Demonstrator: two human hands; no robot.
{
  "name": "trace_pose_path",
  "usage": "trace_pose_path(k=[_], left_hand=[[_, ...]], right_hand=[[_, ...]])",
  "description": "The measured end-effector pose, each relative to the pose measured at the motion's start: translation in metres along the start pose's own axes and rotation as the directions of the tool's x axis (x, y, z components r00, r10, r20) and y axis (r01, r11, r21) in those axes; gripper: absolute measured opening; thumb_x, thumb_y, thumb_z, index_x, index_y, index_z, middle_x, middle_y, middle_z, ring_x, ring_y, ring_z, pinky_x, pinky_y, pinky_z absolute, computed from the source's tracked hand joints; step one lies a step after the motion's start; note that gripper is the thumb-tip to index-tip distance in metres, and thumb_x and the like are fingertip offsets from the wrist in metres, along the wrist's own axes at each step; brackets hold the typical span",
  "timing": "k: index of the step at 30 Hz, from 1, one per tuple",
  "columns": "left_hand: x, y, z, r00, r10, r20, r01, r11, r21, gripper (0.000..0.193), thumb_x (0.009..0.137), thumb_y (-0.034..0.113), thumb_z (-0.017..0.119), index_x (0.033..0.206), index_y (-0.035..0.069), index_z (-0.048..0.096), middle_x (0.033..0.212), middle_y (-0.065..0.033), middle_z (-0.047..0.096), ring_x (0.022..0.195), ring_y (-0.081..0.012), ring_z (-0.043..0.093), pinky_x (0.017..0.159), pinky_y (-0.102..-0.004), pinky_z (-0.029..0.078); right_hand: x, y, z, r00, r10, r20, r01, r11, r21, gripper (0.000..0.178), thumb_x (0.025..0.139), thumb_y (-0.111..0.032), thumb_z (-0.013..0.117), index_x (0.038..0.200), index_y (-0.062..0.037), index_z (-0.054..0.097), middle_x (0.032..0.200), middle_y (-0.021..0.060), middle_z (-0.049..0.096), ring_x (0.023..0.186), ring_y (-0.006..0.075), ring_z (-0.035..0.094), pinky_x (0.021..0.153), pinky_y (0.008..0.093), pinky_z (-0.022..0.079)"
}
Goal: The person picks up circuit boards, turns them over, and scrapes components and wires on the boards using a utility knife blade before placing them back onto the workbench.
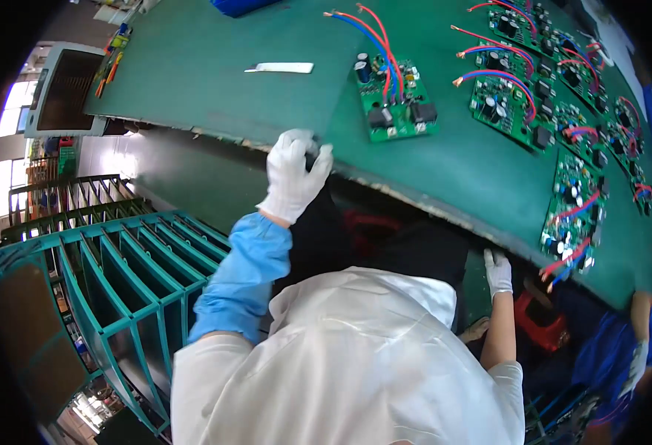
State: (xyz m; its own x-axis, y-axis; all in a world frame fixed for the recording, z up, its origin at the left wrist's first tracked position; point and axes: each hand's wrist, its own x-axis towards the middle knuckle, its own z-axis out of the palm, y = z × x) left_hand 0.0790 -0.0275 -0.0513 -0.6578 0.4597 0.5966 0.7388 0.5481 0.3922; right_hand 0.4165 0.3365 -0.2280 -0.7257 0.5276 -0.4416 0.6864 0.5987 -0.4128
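My left hand, in a white glove with a blue sleeve cover on the forearm, is at the near edge of the green-topped table. Its fingers curl toward the thumb around a small dark patch that I cannot make out. Beyond it lies a green circuit board with red and blue wires, black capacitors and dark block parts. A flat white strip with a pointed end rests to the board's left. My right hand, also white-gloved, is low beside the table's front edge, fingers stretched, with nothing visible in it.
Several more wired circuit boards cover the table's right side. Pens or tools lie at the far left. A teal slotted rack stands left of me. Under the table is a red object. Another person's gloved hand shows at lower right.
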Motion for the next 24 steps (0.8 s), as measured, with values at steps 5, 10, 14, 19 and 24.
trace_pose_path(k=[5,10,14,19,24], left_hand=[[0.001,-0.022,-0.012,0.989,-0.135,-0.063,0.123,0.978,-0.167,0.013,0.082,0.014,0.067,0.085,0.005,0.059,0.093,-0.0173,0.061,0.084,-0.0328,0.060,0.069,-0.0388,0.049],[0.070,-0.071,-0.035,0.996,-0.052,0.068,0.036,0.974,0.222,0.025,0.083,0.010,0.052,0.107,0.011,0.061,0.098,-0.0143,0.063,0.091,-0.0352,0.060,0.075,-0.0431,0.050],[0.099,-0.110,-0.012,0.956,-0.132,0.262,0.015,0.914,0.405,0.033,0.080,0.006,0.049,0.111,0.012,0.060,0.101,-0.0106,0.064,0.096,-0.0335,0.060,0.080,-0.0447,0.049],[0.120,-0.119,0.009,0.917,-0.088,0.388,-0.142,0.839,0.525,0.026,0.077,0.008,0.053,0.101,0.012,0.064,0.094,-0.0097,0.064,0.091,-0.0285,0.061,0.081,-0.0424,0.047],[0.107,-0.112,-0.011,0.924,-0.037,0.380,-0.180,0.835,0.519,0.010,0.075,0.009,0.059,0.084,0.010,0.064,0.085,-0.0087,0.061,0.086,-0.0268,0.060,0.083,-0.0416,0.046]], right_hand=[[-0.064,-0.105,-0.011,0.906,-0.293,-0.305,0.364,0.907,0.210,0.022,0.088,-0.021,0.061,0.092,0.0001,0.065,0.085,0.0177,0.066,0.077,0.0328,0.064,0.069,0.0372,0.051],[-0.100,-0.178,-0.054,0.710,-0.535,-0.457,0.611,0.792,0.022,0.012,0.084,-0.013,0.063,0.087,-0.0012,0.064,0.079,0.0149,0.065,0.071,0.0312,0.063,0.064,0.0367,0.051],[-0.106,-0.217,-0.074,0.620,-0.645,-0.447,0.732,0.681,0.032,0.010,0.078,-0.008,0.066,0.085,-0.0005,0.064,0.077,0.0157,0.064,0.070,0.0325,0.063,0.063,0.0387,0.050],[-0.095,-0.232,-0.076,0.599,-0.687,-0.412,0.781,0.615,0.111,0.014,0.078,-0.008,0.065,0.089,0.0006,0.061,0.079,0.0148,0.065,0.071,0.0321,0.063,0.065,0.0385,0.050],[-0.069,-0.264,-0.100,0.673,-0.667,-0.320,0.739,0.597,0.311,0.013,0.082,-0.007,0.061,0.093,-0.0001,0.061,0.083,0.0144,0.065,0.077,0.0327,0.063,0.070,0.0369,0.050]])
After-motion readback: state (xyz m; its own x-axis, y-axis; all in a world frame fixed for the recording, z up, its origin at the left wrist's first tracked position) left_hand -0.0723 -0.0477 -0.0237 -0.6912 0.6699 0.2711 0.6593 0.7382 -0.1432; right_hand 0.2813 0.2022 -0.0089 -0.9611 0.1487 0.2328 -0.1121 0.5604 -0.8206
